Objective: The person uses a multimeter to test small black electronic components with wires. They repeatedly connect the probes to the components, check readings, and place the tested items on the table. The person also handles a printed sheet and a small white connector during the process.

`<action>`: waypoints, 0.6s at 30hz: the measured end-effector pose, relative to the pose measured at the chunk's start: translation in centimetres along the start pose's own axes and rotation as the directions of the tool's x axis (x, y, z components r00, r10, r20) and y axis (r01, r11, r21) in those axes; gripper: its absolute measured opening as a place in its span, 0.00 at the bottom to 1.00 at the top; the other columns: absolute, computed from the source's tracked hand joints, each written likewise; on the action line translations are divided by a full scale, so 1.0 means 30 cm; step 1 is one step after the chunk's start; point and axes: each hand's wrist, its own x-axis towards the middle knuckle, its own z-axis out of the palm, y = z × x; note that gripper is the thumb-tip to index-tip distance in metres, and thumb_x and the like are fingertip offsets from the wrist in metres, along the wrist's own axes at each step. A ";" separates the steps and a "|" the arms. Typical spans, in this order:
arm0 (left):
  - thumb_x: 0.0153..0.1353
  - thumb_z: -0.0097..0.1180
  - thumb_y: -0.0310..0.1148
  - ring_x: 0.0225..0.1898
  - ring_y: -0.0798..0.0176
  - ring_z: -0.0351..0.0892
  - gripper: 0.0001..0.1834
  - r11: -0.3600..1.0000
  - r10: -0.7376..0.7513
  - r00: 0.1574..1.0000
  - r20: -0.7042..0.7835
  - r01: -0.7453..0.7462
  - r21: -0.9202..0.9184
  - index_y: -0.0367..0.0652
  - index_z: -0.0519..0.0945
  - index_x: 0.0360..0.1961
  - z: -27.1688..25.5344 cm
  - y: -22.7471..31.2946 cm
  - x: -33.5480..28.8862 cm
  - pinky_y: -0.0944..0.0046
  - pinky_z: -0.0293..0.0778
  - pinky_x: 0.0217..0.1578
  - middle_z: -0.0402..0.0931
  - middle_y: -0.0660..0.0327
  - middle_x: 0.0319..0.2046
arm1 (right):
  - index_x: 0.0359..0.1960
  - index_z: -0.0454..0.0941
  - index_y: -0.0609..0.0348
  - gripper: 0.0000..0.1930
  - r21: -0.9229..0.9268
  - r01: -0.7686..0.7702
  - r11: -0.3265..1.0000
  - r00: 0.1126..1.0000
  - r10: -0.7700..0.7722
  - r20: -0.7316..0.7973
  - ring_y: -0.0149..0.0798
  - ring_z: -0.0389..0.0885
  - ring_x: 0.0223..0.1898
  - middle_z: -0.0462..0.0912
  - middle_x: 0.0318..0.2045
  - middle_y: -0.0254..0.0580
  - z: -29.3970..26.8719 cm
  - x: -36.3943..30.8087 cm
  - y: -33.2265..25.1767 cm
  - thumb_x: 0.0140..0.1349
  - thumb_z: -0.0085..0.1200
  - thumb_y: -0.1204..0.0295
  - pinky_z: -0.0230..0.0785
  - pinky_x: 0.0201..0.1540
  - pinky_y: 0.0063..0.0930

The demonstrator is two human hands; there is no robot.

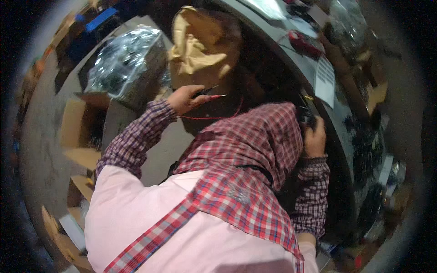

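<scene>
My left hand (183, 100) is closed around a pair of test probes, held out in front of the brown paper sack. The red probe (215, 97) and the black probe (203, 92) both point to the right, their metal tips apart from anything. From them a thin red lead (205, 118) runs right, across the front of my checked apron (255, 132). Beside the bench edge at the right, my right hand (316, 139) has its fingers curled on a small black object (309, 120). Its kind is too dark and blurred to tell.
The open brown paper sack (198, 57) stands ahead. Left of it is a clear plastic bag (125, 59) of dark items, with an open cardboard box (75, 123) nearer. On the right-hand bench lie a printed sheet (324, 84), a red object (304, 43) and dark clutter (362, 150).
</scene>
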 end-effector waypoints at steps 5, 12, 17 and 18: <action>0.66 0.48 0.46 0.49 0.51 0.72 0.24 0.932 -0.339 0.939 -0.062 0.326 -0.160 0.35 0.64 0.51 0.150 -0.155 0.029 0.56 0.70 0.48 0.71 0.45 0.47 | 0.56 0.63 0.72 0.30 0.704 -0.444 0.555 0.885 0.394 0.248 0.47 0.76 0.48 0.73 0.48 0.59 0.031 0.176 -0.110 0.67 0.46 0.54 0.75 0.46 0.43; 0.59 0.53 0.35 0.54 0.45 0.71 0.24 0.974 0.115 0.962 -0.246 -0.159 -0.164 0.36 0.65 0.53 0.441 -0.227 0.178 0.53 0.67 0.53 0.73 0.40 0.48 | 0.69 0.38 0.65 0.40 0.758 0.317 0.570 0.785 -0.607 0.128 0.48 0.58 0.65 0.55 0.64 0.57 0.244 0.170 -1.000 0.63 0.52 0.72 0.55 0.64 0.34; 0.56 0.53 0.30 0.37 0.58 0.76 0.15 0.827 -0.233 0.972 0.013 0.206 -0.523 0.39 0.69 0.44 0.249 0.048 0.055 0.60 0.71 0.40 0.75 0.52 0.34 | 0.62 0.59 0.64 0.26 0.551 0.325 0.769 0.945 -0.292 -0.150 0.42 0.70 0.54 0.68 0.54 0.51 0.211 0.225 -0.707 0.62 0.49 0.78 0.63 0.58 0.34; 0.57 0.55 0.33 0.40 0.60 0.72 0.18 0.888 -0.155 0.988 -0.009 0.136 -0.439 0.37 0.67 0.46 0.255 0.023 0.065 0.60 0.69 0.41 0.73 0.52 0.38 | 0.59 0.64 0.65 0.23 0.536 0.267 0.801 0.961 -0.182 -0.206 0.41 0.73 0.51 0.71 0.51 0.51 0.193 0.214 -0.622 0.60 0.50 0.79 0.65 0.56 0.34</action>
